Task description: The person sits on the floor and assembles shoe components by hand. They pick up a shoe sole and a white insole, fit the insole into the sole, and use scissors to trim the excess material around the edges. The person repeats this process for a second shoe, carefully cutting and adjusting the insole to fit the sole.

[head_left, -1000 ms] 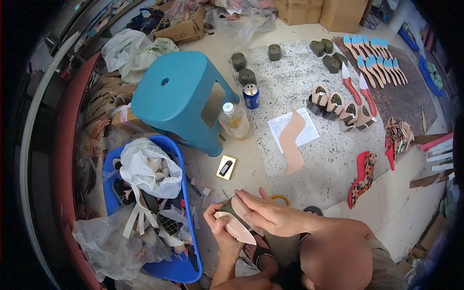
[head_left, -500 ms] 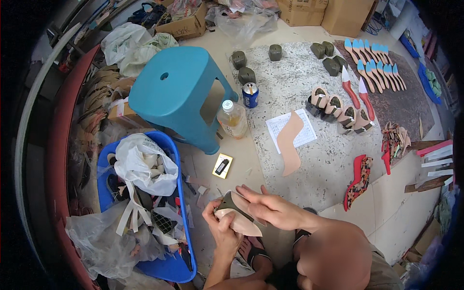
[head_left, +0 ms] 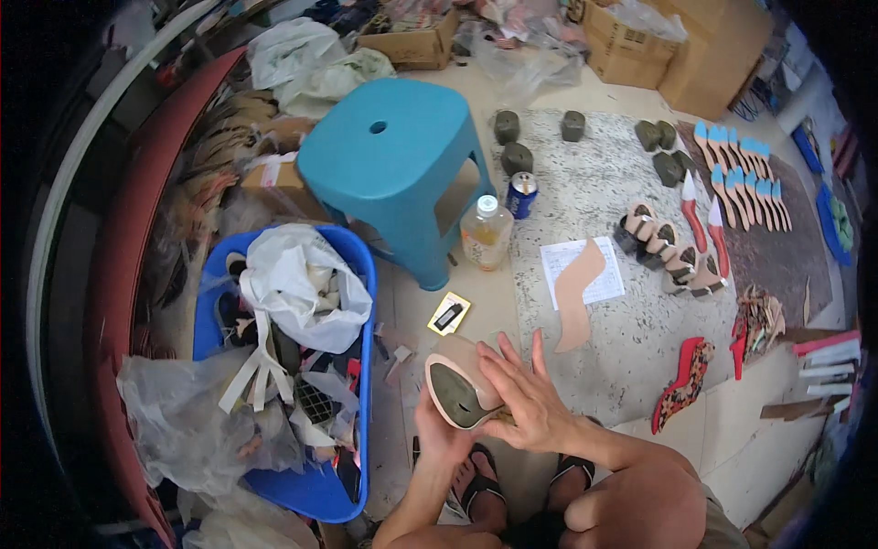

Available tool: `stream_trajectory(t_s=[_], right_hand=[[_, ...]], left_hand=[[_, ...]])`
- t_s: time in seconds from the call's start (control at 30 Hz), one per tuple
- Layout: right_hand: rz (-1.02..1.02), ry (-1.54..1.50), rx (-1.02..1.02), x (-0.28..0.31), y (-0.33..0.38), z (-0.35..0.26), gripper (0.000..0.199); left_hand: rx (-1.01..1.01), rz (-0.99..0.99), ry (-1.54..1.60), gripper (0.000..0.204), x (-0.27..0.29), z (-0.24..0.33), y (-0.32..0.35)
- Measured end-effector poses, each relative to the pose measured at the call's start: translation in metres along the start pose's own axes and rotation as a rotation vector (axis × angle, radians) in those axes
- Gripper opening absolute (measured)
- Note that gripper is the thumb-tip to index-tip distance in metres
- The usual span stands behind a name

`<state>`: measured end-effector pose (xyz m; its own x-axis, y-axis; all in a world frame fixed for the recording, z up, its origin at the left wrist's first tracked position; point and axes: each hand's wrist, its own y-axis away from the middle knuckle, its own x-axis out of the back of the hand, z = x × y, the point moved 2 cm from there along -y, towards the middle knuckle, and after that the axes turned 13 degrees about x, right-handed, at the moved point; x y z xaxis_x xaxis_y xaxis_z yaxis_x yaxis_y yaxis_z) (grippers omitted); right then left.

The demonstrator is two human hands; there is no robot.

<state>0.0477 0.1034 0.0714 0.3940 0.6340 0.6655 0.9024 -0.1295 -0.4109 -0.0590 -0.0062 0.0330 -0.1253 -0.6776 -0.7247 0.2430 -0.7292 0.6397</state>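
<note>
Low in the middle, my left hand [head_left: 442,437] is wrapped around a dark olive shoe last [head_left: 452,395] from below. A beige leather piece [head_left: 468,351] goes round the last, leaving an olive oval face with a dark slot turned upward. My right hand [head_left: 526,403] lies along the right side of the leather, fingers outstretched and spread apart; its thumb is near the lower end of the last. Ahead of my hands, an S-shaped beige piece [head_left: 576,297] rests partly on a printed paper sheet [head_left: 615,280].
Left of me stands a blue bin [head_left: 369,366] heaped with scraps and bags. A teal stool [head_left: 393,146], a bottle [head_left: 487,236], a can [head_left: 521,195] and a lighter on a yellow box [head_left: 449,316] are ahead. Several covered lasts [head_left: 663,242] and red-handled knives [head_left: 692,220] lie right.
The last has turned in my left hand, so its olive oval face now shows. My right hand has shifted along the leather and spread its fingers. The head view has moved.
</note>
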Motion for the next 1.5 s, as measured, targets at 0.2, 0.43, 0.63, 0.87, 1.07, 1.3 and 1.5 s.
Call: stream_trajectory(t_s=[0.2,0.43,0.63,0.87,1.07,1.3,1.5], right_hand=[[-0.017,-0.379,-0.121,0.001,-0.006,0.002,0.067],[-0.094,-0.456,-0.302,0.010,-0.017,0.003,0.051],[-0.092,-0.583,-0.344,0.012,-0.018,0.002,0.051],[-0.101,-0.412,-0.316,0.004,-0.009,0.001,0.050],[0.048,-0.758,-0.355,-0.002,-0.007,0.008,0.049],[-0.040,-0.201,-0.217,-0.010,-0.013,0.002,0.050],[-0.026,-0.107,-0.163,-0.019,-0.009,0.003,0.062]], left_hand=[[-0.126,0.085,0.065,0.050,0.005,0.003,-0.005],[-0.270,0.176,-0.116,0.048,0.005,-0.012,-0.007],[-0.379,0.227,-0.150,0.042,-0.021,-0.009,0.000],[-0.248,0.231,0.071,0.043,-0.012,-0.016,-0.008],[-0.219,0.217,0.094,0.042,-0.023,-0.007,-0.004],[-0.182,0.262,0.174,0.041,-0.017,-0.007,-0.008],[-0.032,0.250,0.305,0.041,-0.008,-0.011,-0.010]])
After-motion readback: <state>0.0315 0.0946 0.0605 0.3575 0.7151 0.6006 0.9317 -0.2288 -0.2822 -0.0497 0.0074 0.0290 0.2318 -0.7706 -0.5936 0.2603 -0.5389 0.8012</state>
